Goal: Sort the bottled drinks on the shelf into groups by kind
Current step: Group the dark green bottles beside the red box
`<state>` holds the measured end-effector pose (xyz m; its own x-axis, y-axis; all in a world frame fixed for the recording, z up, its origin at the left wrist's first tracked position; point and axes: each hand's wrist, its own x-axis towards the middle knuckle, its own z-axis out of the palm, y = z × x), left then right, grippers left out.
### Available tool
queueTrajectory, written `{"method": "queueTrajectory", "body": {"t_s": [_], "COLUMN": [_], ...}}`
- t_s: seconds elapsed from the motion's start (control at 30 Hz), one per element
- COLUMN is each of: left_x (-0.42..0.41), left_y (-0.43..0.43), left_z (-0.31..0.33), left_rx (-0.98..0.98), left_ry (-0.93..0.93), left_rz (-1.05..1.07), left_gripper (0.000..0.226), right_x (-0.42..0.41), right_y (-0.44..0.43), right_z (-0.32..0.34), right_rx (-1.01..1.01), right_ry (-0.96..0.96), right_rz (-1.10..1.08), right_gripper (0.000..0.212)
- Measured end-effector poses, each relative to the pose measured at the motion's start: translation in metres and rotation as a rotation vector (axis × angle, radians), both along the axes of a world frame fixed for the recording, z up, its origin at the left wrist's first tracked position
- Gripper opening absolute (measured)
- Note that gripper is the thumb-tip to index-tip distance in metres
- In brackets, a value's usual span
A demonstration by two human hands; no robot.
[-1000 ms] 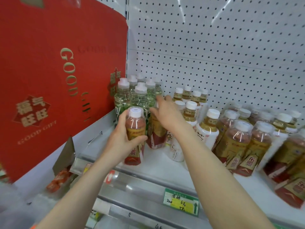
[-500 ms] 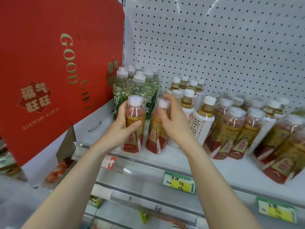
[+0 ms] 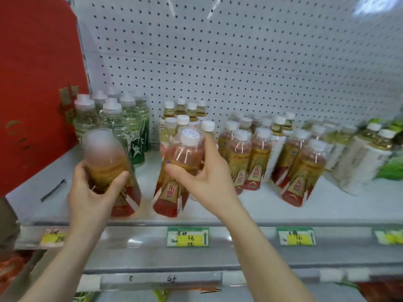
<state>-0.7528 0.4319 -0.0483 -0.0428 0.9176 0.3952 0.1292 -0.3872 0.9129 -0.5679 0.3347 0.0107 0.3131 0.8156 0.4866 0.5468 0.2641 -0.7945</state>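
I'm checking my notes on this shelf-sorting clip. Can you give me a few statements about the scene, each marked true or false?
1. The right hand grips a red-label bottle. True.
2. The left hand holds nothing. False: its fingers curl round a second red-label bottle.
3. The cap on the right hand's bottle is blue. False: it is white.
4. Price tags sit along the front edge of the shelf. True.
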Motion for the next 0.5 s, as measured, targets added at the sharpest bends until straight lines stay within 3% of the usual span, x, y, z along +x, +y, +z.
{"method": "queueTrajectory", "body": {"t_s": [0.1, 0.33, 0.5], "left_x": [0.013, 0.095, 0.168], "left_y": [-0.025, -0.072, -0.092], "left_z": [0.022, 0.036, 0.02], "left_rx": [0.027, 0.016, 0.03], "left_ry": [-0.04, 0.039, 0.128], "left_rz": [-0.093, -0.332, -0.394], "left_gripper": [0.063, 0.066, 0.061], "right_x": [0.041, 0.136, 0.174], "right_y": [-0.041, -0.072, -0.066], "right_z": [0.01, 0.008, -0.012], "right_rx": [0.019, -0.095, -0.14], "right_ry": [0.071, -0.179, -0.233], "right_rz": [-0.031, -0.41, -0.395], "right_gripper": [0.057, 0.078, 0.077]}}
